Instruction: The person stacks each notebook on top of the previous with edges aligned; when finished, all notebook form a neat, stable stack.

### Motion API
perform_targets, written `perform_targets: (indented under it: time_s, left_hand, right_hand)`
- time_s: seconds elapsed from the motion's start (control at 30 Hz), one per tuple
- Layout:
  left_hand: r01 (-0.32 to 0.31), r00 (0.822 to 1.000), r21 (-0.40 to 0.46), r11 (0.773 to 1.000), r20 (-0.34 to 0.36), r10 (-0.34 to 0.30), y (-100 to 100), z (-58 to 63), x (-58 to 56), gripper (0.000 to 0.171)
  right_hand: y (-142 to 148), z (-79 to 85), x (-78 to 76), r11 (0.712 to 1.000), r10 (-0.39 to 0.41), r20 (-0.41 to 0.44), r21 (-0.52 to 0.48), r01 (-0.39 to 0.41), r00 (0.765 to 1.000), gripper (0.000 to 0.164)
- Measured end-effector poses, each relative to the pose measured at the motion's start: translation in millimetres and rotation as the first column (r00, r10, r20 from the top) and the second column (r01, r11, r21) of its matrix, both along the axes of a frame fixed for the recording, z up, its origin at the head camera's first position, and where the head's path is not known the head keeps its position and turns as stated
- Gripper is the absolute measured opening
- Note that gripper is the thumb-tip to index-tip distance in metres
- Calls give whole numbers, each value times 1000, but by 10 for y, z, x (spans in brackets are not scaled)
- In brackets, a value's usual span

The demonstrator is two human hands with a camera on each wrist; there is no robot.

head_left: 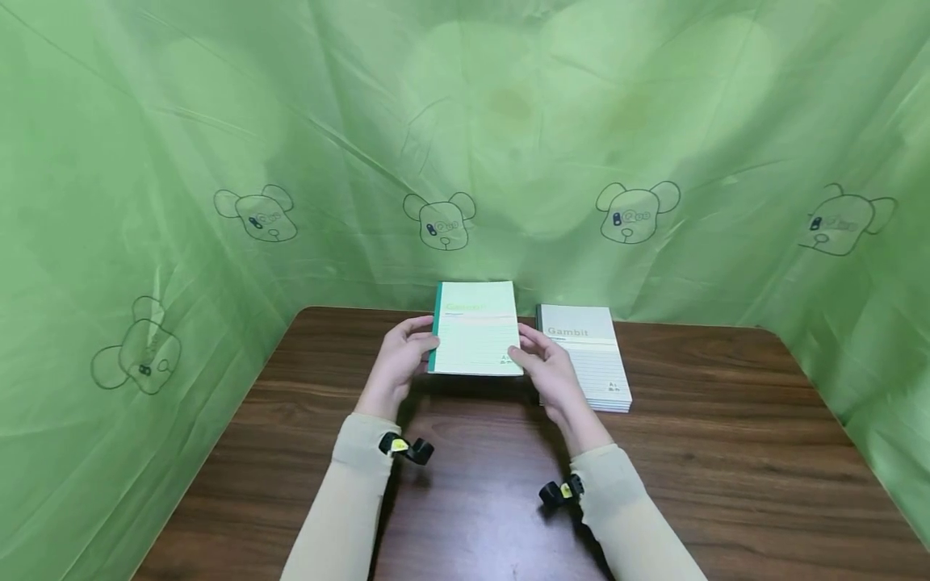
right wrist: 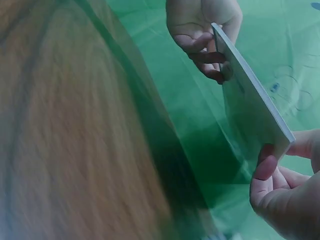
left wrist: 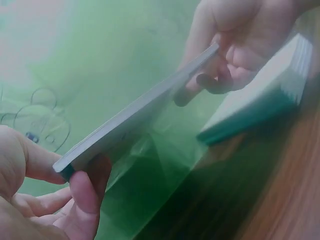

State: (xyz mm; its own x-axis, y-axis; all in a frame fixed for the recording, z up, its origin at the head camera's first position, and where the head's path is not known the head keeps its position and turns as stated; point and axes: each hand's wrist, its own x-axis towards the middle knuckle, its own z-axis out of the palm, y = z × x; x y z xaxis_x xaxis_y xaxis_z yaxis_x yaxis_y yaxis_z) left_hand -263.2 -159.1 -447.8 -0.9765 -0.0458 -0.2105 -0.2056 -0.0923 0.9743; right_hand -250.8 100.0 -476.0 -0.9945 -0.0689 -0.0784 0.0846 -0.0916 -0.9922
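Note:
A thin notebook with a pale cover and a green spine is held up in front of me, above the table. My left hand pinches its spine edge, thumb on the cover and fingers behind. At the opposite edge my right hand grips it the same way, with the thumb near the lower corner. In the left wrist view the notebook shows edge-on between both hands. To the right, close behind my right hand, lies a stack of similar notebooks, the top one marked "Gambit".
The dark wooden table spreads under both arms. Green cloth printed with bear heads hangs behind the table and along both sides. Small black devices are strapped to each wrist over the pale sleeves.

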Motion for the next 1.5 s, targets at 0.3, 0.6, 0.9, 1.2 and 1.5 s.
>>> perform_targets:
  time_s: [0.3,0.6,0.9,1.2,1.5]
  left_hand:
    - [-12,1000,44,999,-23,13,447,10,-77,49]
    - [-10,999,93,996,-53,15,853,-55,-77,48]
    - [-26,991,133,991,-124,42,1335,-273,-31,44]
    - [-31,985,18,999,-171,34,1616,-425,40,42]
    - [-6,981,-96,995,-194,-12,1760,-472,74,53]
  right_hand:
    - [449,162,-10,999,-7,-23,53,9,1000,59]
    - [879,250,11,996,5,-17,87,-3,1000,61]
    - [1404,251,74,994,14,-63,109,-7,998,59]
    - [1640,149,55,1000,-18,-56,3,18,998,39]
    - [1802,73,58,999,-27,-22,32,28,999,37]
